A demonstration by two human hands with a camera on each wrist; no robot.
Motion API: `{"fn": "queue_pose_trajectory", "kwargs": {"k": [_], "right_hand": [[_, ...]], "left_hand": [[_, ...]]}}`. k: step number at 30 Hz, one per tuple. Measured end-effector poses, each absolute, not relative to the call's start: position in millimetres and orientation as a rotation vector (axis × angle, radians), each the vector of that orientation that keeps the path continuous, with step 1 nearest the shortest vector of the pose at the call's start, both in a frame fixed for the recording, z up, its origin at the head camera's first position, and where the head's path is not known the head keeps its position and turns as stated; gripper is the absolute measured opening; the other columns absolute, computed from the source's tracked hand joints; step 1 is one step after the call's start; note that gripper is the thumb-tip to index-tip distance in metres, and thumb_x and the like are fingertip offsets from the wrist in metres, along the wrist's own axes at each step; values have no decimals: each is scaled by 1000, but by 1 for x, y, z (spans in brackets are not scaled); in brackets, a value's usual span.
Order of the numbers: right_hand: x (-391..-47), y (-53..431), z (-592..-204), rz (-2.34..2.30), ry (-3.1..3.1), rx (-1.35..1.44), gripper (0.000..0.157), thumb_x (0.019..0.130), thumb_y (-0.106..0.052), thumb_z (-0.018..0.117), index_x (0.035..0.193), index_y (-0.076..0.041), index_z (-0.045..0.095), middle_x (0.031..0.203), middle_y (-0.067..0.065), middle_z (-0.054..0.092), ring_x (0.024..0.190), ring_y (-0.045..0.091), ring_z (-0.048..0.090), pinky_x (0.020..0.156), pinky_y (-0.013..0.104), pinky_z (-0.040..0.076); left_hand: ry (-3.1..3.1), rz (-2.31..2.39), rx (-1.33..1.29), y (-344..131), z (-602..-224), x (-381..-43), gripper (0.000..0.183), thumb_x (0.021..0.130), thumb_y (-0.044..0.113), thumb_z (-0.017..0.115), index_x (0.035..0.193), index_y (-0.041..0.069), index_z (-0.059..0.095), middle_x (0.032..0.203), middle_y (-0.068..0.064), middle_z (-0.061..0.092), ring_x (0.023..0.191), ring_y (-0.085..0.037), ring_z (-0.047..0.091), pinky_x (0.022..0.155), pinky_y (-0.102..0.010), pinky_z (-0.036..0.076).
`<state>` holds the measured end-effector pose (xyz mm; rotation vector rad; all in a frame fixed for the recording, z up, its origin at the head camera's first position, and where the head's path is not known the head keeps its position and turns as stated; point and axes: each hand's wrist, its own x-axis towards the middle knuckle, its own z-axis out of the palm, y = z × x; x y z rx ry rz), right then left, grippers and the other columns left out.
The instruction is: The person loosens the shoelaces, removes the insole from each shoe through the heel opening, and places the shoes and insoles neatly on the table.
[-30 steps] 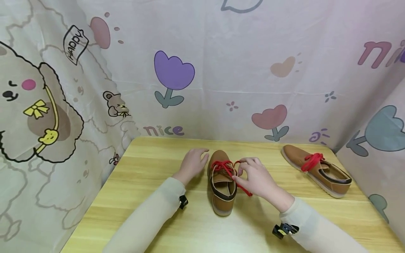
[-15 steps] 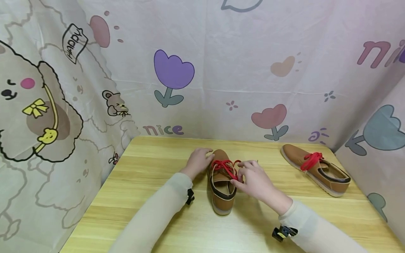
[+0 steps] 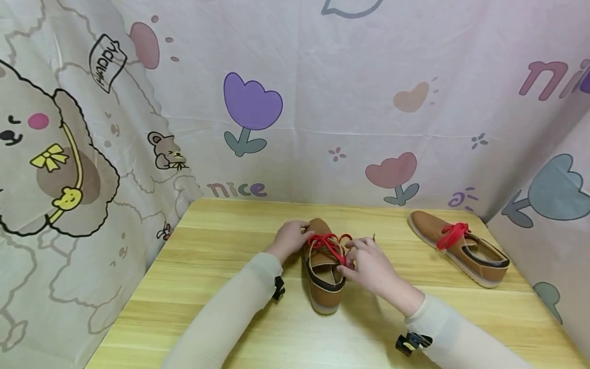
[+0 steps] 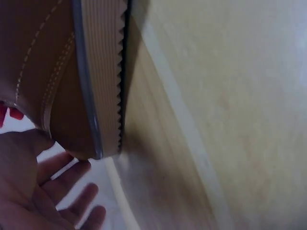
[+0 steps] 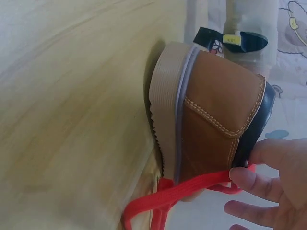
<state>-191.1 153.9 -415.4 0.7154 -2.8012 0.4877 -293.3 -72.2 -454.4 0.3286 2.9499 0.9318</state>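
Note:
A tan leather shoe with red laces stands in front of me, toe pointing away. My left hand is at its left side near the toe; the left wrist view shows thumb and fingertips touching the toe, with the fingers loosely extended. On the shoe's right side my right hand pinches the red shoelace between thumb and index finger, close to the dark collar. From there the lace droops in a loop toward the table. Red lacing crosses the shoe's tongue. In the head view, my right fingers partly hide the held lace.
At the right of the wood-grain table lies a second tan shoe with its red laces tied in a bundle. A patterned curtain hangs behind the table and along both sides.
My left hand has moved right and come up against the shoe's toe. My right hand has lowered slightly, still pinching the lace. The second shoe has stayed put.

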Motion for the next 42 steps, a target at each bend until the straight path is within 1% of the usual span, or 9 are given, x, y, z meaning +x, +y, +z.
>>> {"fn": "queue_pose_trajectory", "kwargs": {"k": [6, 10, 14, 18, 22, 27, 33, 38, 42], "right_hand": [[-194, 162, -416, 503, -2871, 659, 32, 84, -32, 81, 61, -28, 59, 124, 13, 65, 118, 34, 51, 102, 51, 44], [-197, 167, -416, 506, -2899, 626, 31, 85, -32, 81, 62, -27, 61, 124, 13, 65, 118, 34, 51, 98, 52, 46], [-198, 169, -414, 506, -2903, 614, 30, 86, -32, 80, 63, -26, 62, 123, 12, 66, 116, 34, 51, 95, 51, 47], [-196, 169, -409, 500, -2881, 605, 28, 88, -34, 77, 64, -26, 64, 122, 12, 66, 116, 34, 52, 93, 51, 48], [-194, 170, -403, 496, -2865, 569, 29, 89, -35, 75, 63, -26, 64, 120, 11, 67, 116, 35, 53, 92, 52, 50], [-191, 167, -404, 440, -2880, 644, 33, 88, -37, 76, 60, -25, 62, 120, 13, 67, 115, 36, 53, 96, 56, 46], [-190, 163, -409, 388, -2891, 682, 33, 86, -31, 79, 58, -26, 61, 121, 13, 67, 113, 36, 54, 96, 57, 44], [-196, 167, -409, 399, -2904, 642, 34, 85, -26, 80, 58, -25, 60, 120, 12, 67, 113, 35, 54, 94, 55, 47], [-204, 172, -409, 402, -2907, 629, 33, 87, -25, 79, 59, -23, 61, 119, 14, 67, 113, 38, 54, 93, 55, 48]], "left_hand": [[3039, 826, 222, -72, -451, -280, 43, 98, 36, 65, 132, 10, 67, 132, -8, 65, 124, -34, 58, 105, -48, 45], [3107, 703, 161, -72, -453, -273, 42, 97, 39, 65, 129, 12, 70, 127, -7, 69, 116, -34, 62, 98, -50, 48], [3139, 638, 107, -72, -451, -268, 41, 96, 41, 65, 127, 14, 71, 124, -6, 70, 112, -34, 62, 95, -50, 46], [3146, 666, 117, -73, -449, -267, 43, 98, 41, 63, 129, 13, 69, 126, -8, 69, 114, -35, 61, 96, -51, 45], [3158, 767, 281, -75, -448, -274, 41, 101, 35, 60, 131, 9, 67, 131, -10, 65, 122, -35, 57, 102, -52, 45], [3104, 845, 445, -81, -454, -286, 41, 103, 28, 58, 136, 4, 62, 138, -14, 60, 130, -37, 52, 108, -52, 40], [2987, 866, 435, -92, -460, -292, 51, 102, 30, 60, 144, 3, 53, 142, -16, 56, 132, -38, 50, 112, -49, 37], [2966, 874, 414, -99, -457, -288, 54, 100, 32, 63, 144, 2, 53, 143, -17, 55, 133, -38, 49, 112, -48, 37], [2980, 827, 370, -104, -455, -280, 56, 99, 33, 64, 144, 2, 51, 145, -16, 54, 135, -37, 47, 113, -49, 36]]}}
